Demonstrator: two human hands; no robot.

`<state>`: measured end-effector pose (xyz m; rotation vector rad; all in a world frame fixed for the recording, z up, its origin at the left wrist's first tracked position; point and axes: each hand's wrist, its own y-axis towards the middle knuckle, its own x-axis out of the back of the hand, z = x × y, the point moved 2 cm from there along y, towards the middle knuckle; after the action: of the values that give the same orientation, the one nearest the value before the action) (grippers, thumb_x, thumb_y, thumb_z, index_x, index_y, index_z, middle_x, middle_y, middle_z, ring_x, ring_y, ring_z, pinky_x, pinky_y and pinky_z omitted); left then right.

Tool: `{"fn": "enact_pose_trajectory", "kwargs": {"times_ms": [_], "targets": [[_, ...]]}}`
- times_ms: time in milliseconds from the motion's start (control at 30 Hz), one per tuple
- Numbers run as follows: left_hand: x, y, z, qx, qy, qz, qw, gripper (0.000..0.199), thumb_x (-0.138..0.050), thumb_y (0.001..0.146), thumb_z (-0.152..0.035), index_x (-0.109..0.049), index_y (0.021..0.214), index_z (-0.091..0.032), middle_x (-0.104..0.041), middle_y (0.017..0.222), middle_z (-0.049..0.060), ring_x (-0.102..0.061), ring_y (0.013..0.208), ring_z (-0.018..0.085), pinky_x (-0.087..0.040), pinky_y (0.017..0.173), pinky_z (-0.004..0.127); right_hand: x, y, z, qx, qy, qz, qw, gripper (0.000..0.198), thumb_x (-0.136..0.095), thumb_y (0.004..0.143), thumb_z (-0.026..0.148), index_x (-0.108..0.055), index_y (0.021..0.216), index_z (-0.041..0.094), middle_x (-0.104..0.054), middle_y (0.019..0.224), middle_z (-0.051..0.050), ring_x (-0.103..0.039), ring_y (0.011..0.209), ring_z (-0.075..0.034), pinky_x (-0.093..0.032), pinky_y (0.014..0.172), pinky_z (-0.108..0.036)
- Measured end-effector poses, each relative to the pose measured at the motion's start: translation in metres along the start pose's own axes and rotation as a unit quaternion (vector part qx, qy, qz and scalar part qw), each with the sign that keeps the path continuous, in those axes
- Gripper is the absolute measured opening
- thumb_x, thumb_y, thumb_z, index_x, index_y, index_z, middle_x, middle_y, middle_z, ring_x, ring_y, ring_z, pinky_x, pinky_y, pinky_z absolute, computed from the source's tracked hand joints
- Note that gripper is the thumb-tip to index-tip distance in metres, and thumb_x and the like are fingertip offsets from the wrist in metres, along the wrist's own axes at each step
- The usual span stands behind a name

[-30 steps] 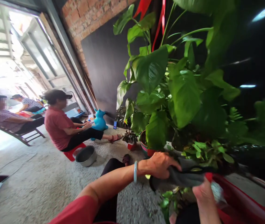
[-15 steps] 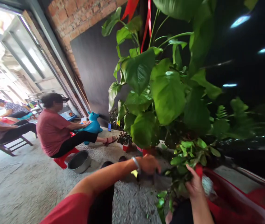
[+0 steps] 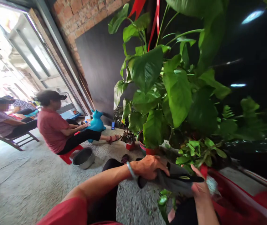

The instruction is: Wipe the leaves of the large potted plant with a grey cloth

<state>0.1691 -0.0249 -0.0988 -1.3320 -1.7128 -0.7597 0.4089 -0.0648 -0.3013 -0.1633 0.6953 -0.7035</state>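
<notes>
A dark grey cloth item [image 3: 174,178] with black edges and a small yellow mark stretches between my hands, above the concrete floor. My left hand [image 3: 150,167], with a pale bangle on its wrist, pinches the cloth's left end from above. At the other end, my right hand [image 3: 199,183] holds the cloth, its thumb up and the other fingers partly hidden. What kind of item the cloth is cannot be made out. Just beyond it grows a low leafy plant [image 3: 194,151]. Below the cloth, a few green leaves [image 3: 163,200] hang near my knee.
A large broad-leaved plant [image 3: 145,70] rises ahead. A red bag-like thing [image 3: 236,193] lies at right. To the left, a person in a red shirt [image 3: 51,125] sits on a red stool [image 3: 65,157], near a grey basin [image 3: 84,158] and a blue animal figure [image 3: 97,122].
My left hand has brought the dark cloth up and across to my right hand, which now grips it too. The cloth covers part of the low plant. The view has shifted slightly left.
</notes>
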Motion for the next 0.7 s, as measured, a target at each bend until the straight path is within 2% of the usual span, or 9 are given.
{"fn": "enact_pose_trajectory", "kwargs": {"times_ms": [67, 133, 200, 267, 367, 467, 533, 600, 700], "targets": [[0.032, -0.028, -0.014, -0.034, -0.021, -0.057, 0.998, 0.057, -0.054, 0.066, -0.002, -0.076, 0.116, -0.019, -0.076, 0.121, 0.007, -0.068, 0.115, 0.023, -0.05, 0.106, 0.035, -0.003, 0.007, 0.001, -0.034, 0.018, -0.007, 0.999, 0.036, -0.086, 0.07, 0.039, -0.07, 0.098, 0.022, -0.076, 0.091, -0.003, -0.074, 0.09, -0.028, -0.062, 0.082, -0.048], [0.079, -0.047, -0.023, -0.022, -0.003, -0.185, 0.983, 0.058, -0.055, 0.068, -0.005, -0.075, 0.121, -0.021, -0.076, 0.12, 0.006, -0.068, 0.113, 0.024, -0.051, 0.105, 0.038, -0.006, 0.012, 0.001, -0.055, 0.03, -0.007, 0.998, 0.042, -0.089, 0.051, 0.033, -0.068, 0.086, 0.025, -0.074, 0.074, 0.001, -0.075, 0.079, -0.032, -0.064, 0.077, -0.052], [0.122, -0.053, -0.017, 0.03, 0.053, -0.336, 0.94, 0.06, -0.053, 0.071, -0.006, -0.074, 0.124, -0.022, -0.074, 0.125, 0.007, -0.066, 0.118, 0.025, -0.05, 0.107, 0.041, -0.009, 0.014, 0.001, -0.06, 0.038, -0.005, 0.997, 0.046, -0.088, 0.044, 0.031, -0.069, 0.085, 0.026, -0.075, 0.074, 0.002, -0.076, 0.074, -0.033, -0.064, 0.077, -0.057], [0.146, -0.05, 0.006, 0.098, 0.117, -0.419, 0.895, 0.062, -0.052, 0.071, -0.005, -0.073, 0.127, -0.022, -0.071, 0.13, 0.007, -0.062, 0.124, 0.024, -0.048, 0.111, 0.042, -0.011, 0.013, -0.001, -0.067, 0.046, -0.015, 0.997, 0.045, -0.087, 0.042, 0.031, -0.069, 0.084, 0.027, -0.076, 0.074, 0.002, -0.076, 0.073, -0.033, -0.065, 0.076, -0.059], [0.134, -0.043, 0.06, 0.263, 0.176, -0.364, 0.876, 0.062, -0.053, 0.067, -0.002, -0.075, 0.123, -0.019, -0.073, 0.127, 0.008, -0.063, 0.123, 0.025, -0.05, 0.108, 0.041, -0.011, 0.012, -0.005, -0.071, 0.049, -0.031, 0.996, 0.042, -0.085, 0.043, 0.031, -0.07, 0.082, 0.027, -0.075, 0.07, 0.003, -0.077, 0.074, -0.034, -0.065, 0.075, -0.059], [0.091, -0.057, 0.093, 0.373, 0.128, -0.172, 0.902, 0.054, -0.052, 0.066, 0.001, -0.08, 0.108, -0.018, -0.078, 0.114, 0.007, -0.069, 0.113, 0.025, -0.053, 0.103, 0.037, -0.007, 0.011, -0.007, -0.066, 0.048, -0.042, 0.996, 0.043, -0.086, 0.042, 0.029, -0.07, 0.083, 0.028, -0.076, 0.073, 0.003, -0.077, 0.076, -0.032, -0.066, 0.076, -0.056], [0.075, -0.077, 0.082, 0.319, 0.045, -0.077, 0.944, 0.051, -0.053, 0.065, 0.001, -0.082, 0.101, -0.02, -0.08, 0.105, 0.002, -0.071, 0.104, 0.021, -0.054, 0.099, 0.031, -0.004, 0.012, -0.007, -0.066, 0.044, -0.045, 0.996, 0.043, -0.088, 0.042, 0.028, -0.07, 0.082, 0.027, -0.077, 0.075, 0.0, -0.077, 0.077, -0.032, -0.066, 0.076, -0.054], [0.083, -0.099, 0.047, 0.191, -0.048, -0.01, 0.98, 0.042, -0.06, 0.07, -0.006, -0.082, 0.101, -0.023, -0.08, 0.102, 0.001, -0.072, 0.1, 0.021, -0.055, 0.096, 0.03, -0.003, 0.013, -0.006, -0.066, 0.038, -0.041, 0.996, 0.045, -0.088, 0.041, 0.028, -0.071, 0.083, 0.025, -0.077, 0.075, -0.001, -0.077, 0.076, -0.034, -0.066, 0.076, -0.054], [0.138, -0.115, -0.013, 0.054, -0.092, -0.076, 0.991, 0.03, -0.067, 0.079, -0.018, -0.082, 0.103, -0.026, -0.079, 0.109, 0.004, -0.07, 0.109, 0.024, -0.053, 0.101, 0.036, -0.005, 0.015, -0.006, -0.056, 0.033, -0.037, 0.997, 0.049, -0.088, 0.041, 0.029, -0.071, 0.087, 0.024, -0.076, 0.073, 0.0, -0.077, 0.074, -0.033, -0.065, 0.078, -0.055]]}}
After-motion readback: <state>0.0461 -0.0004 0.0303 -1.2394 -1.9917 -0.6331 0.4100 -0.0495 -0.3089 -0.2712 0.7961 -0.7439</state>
